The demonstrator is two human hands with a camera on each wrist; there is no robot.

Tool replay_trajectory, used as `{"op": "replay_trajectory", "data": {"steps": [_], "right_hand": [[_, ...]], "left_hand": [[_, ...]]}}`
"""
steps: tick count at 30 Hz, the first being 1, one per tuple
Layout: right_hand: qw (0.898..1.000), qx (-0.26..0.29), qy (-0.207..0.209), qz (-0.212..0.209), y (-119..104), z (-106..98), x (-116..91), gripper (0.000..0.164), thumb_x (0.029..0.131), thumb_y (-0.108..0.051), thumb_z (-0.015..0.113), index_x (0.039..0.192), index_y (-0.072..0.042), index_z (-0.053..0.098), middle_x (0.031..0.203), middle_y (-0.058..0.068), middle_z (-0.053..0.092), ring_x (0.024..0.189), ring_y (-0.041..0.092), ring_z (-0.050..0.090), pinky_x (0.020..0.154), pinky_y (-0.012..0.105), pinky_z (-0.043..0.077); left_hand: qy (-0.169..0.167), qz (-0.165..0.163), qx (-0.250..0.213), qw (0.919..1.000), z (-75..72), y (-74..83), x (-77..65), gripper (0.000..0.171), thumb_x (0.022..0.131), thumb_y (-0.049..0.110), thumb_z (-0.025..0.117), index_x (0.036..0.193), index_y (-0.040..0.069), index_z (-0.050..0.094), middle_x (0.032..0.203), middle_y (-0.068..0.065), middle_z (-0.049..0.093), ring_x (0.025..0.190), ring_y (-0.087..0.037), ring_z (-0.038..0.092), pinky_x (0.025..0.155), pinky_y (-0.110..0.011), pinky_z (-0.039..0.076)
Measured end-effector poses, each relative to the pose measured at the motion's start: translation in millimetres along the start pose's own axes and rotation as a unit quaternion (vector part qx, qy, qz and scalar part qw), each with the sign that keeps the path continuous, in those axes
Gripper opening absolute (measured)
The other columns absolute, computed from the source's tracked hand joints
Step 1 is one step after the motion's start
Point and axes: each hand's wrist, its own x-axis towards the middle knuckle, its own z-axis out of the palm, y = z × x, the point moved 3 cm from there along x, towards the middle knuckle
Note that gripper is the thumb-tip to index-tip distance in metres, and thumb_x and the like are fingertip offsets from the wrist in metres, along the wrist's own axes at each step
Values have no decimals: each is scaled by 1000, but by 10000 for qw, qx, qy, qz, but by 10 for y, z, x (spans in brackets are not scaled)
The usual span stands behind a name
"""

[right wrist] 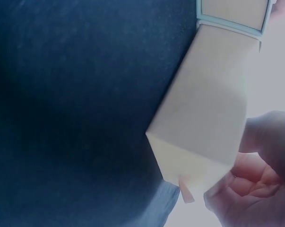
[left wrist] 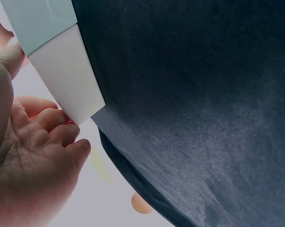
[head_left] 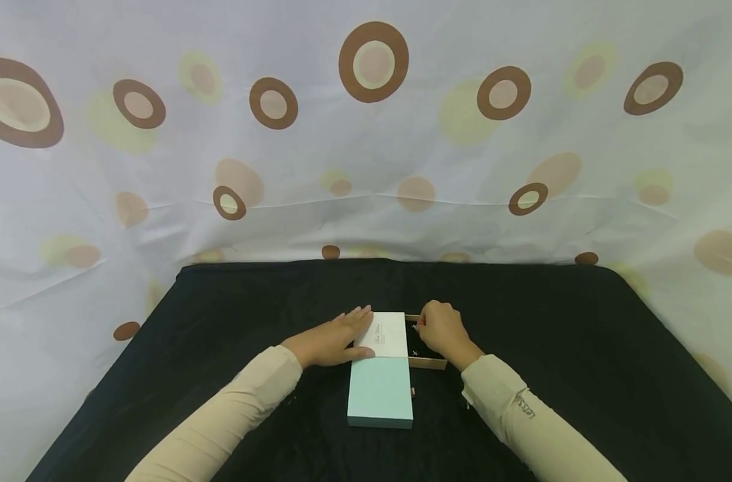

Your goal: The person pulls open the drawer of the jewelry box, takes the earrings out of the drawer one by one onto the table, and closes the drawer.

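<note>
A flat box with a white half point(head_left: 388, 333) and a mint-green half point(head_left: 380, 391) lies on the black cloth. From the white half, a drawer point(head_left: 427, 363) with a dark lining and small silvery star-shaped pieces point(head_left: 415, 353) is pulled out to the right. My left hand point(head_left: 335, 337) rests on the box's left side, fingers extended over the white half and thumb near the seam. Over the drawer, my right hand point(head_left: 443, 328) has its fingers bent down inside, thumb and fingertips pinching at one small silvery piece. In the right wrist view, the drawer's pale underside point(right wrist: 203, 94) hides the fingertips.
Black cloth point(head_left: 522, 314) covers the table. A short ribbon tab point(right wrist: 186, 191) hangs from the drawer's end, and another small tab point(head_left: 412, 392) shows at the green half's right side. Behind the table hangs a white curtain point(head_left: 317, 154) with brown circles.
</note>
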Motion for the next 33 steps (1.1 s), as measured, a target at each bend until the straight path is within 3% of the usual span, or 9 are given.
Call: {"op": "replay_trajectory", "data": {"steps": [5,25,33], "right_hand": [[10000,-16,29,4,29,-11,-24,45,90,-5,63,49,-13,47,46,-3,40,42,11,37,44,24,30],[9994,234,257,-62,52,-1,-43,23,87,-3,67,64,-5,65,58,1,55,51,15,48,49,26,38],[9992,255,278,-95,25,9,-22,25,87,-3,67,62,-6,62,58,1,54,51,15,48,49,27,37]], "left_hand": [[-55,63,-20,10000,3,29,21,78,97,46,50,152,1,19,160,-12,13,147,-27,11,118,-43,16],[-57,-21,-23,10000,11,22,10,77,96,46,52,152,1,21,160,-12,14,147,-27,12,118,-44,18],[-37,-37,9,10000,-13,3,-10,78,96,46,52,151,1,21,160,-13,14,147,-27,12,118,-43,17]]}}
